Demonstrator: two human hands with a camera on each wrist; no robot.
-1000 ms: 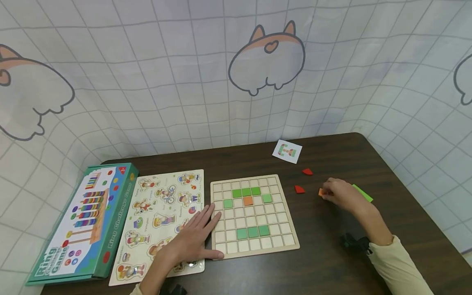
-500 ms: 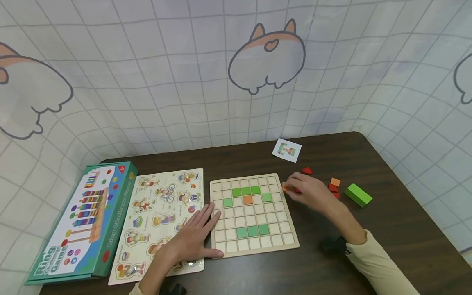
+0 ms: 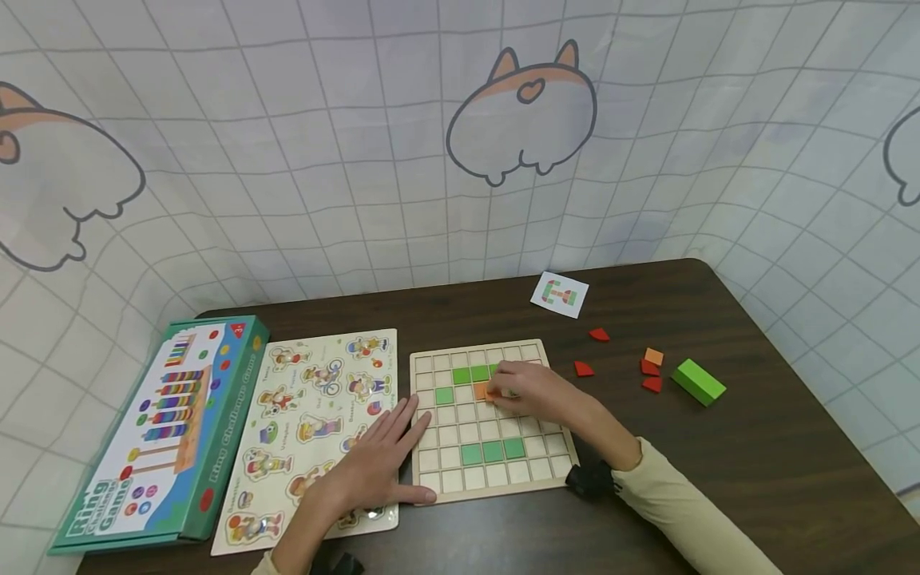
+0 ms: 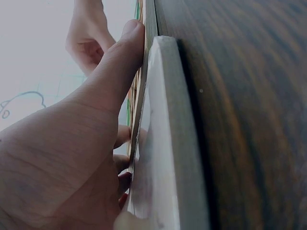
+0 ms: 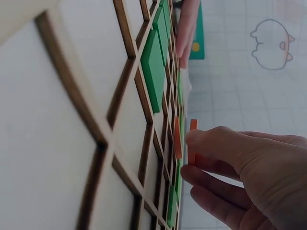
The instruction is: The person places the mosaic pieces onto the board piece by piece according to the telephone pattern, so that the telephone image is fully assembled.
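Observation:
My right hand (image 3: 537, 390) is over the wooden grid board (image 3: 506, 489) and pinches a thin orange square tile (image 5: 193, 143) between thumb and fingers. In the right wrist view this tile stands upright to the cells, just apart from a seated orange tile (image 5: 178, 138). Green tiles (image 3: 493, 452) lie in several cells, a row near the front and more towards the back. My left hand (image 3: 374, 463) lies with fingers spread across the grid board's left edge and the picture puzzle board (image 3: 323, 431). Its thumb rests at the grid board's front left corner.
Right of the board lie loose red quarter-round pieces (image 3: 584, 369), red tiles (image 3: 650, 367), an orange tile (image 3: 654, 356) and a green block (image 3: 699, 382). A pattern card (image 3: 560, 295) is at the back. The ring game box (image 3: 161, 431) stands at far left.
My right hand has carried the orange tile leftward from the loose pieces to over the grid board, beside the seated orange tile. The left hand stays in place.

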